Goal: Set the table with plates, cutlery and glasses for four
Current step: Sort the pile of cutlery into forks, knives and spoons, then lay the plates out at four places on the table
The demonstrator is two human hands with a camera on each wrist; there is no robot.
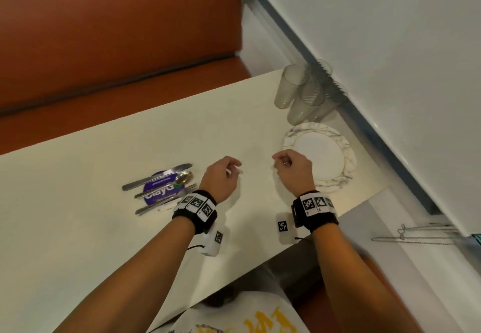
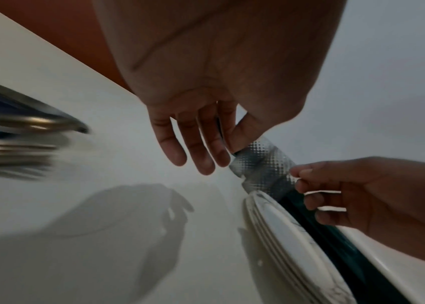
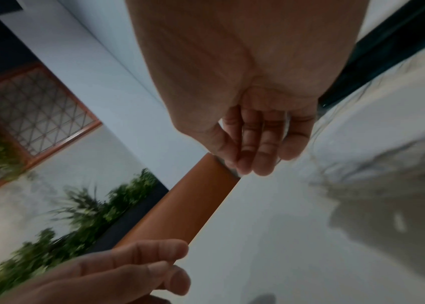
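A stack of marble-rimmed white plates (image 1: 335, 137) sits at the table's right edge. Several clear glasses (image 1: 302, 90) stand behind it, by the wall. A knife, a spoon and forks (image 1: 161, 184) lie on a purple coaster at the left. My left hand (image 1: 231, 170) hovers just right of the cutlery, its fingers loosely curled and holding nothing. Close to the plates' left rim, my right hand (image 1: 282, 162) also hangs loosely curled and holds nothing. The left wrist view shows relaxed left fingers (image 2: 193, 144), the plate stack (image 2: 284, 236) and the blurred cutlery (image 2: 19, 139).
The cream table (image 1: 91, 176) runs left from my hands. An orange padded bench (image 1: 117, 33) lines its far side. A white wall and ledge (image 1: 390, 59) border the right side, close to the glasses and plates. A second orange seat (image 1: 322, 296) lies below the near edge.
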